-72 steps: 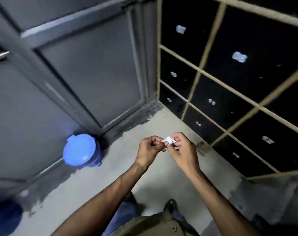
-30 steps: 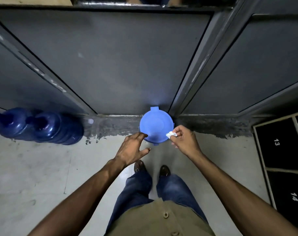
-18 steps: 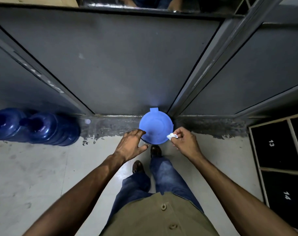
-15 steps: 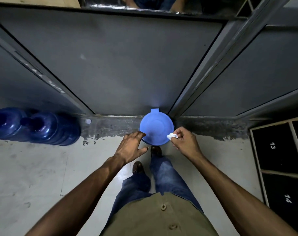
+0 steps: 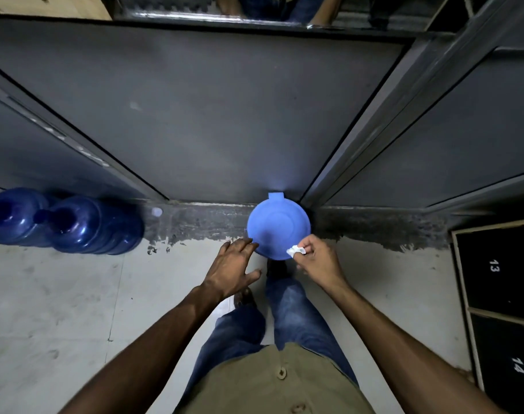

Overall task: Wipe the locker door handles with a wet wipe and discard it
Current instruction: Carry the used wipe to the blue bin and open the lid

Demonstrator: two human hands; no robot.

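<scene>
From the head camera, looking straight down, a round blue plastic bin with a tabbed lid stands on the pale concrete floor against the foot of a grey metal wall panel, just past the frame's centre toward six o'clock. The right hand is at the lid's five o'clock edge, its thumb and fingertips pinching a small crumpled white wet wipe, which overlaps the lid's rim. The left hand reaches in at the lid's eight o'clock, fingers straight and spread, holding nothing; its fingertips meet the rim, though whether they touch it cannot be told. A dark shoe shows at the lid's six o'clock, between the hands. Two large dark-blue water bottles lie side by side at nine o'clock. Black locker doors numbered 13 and 14 in a light wooden frame fill the four o'clock corner.
</scene>
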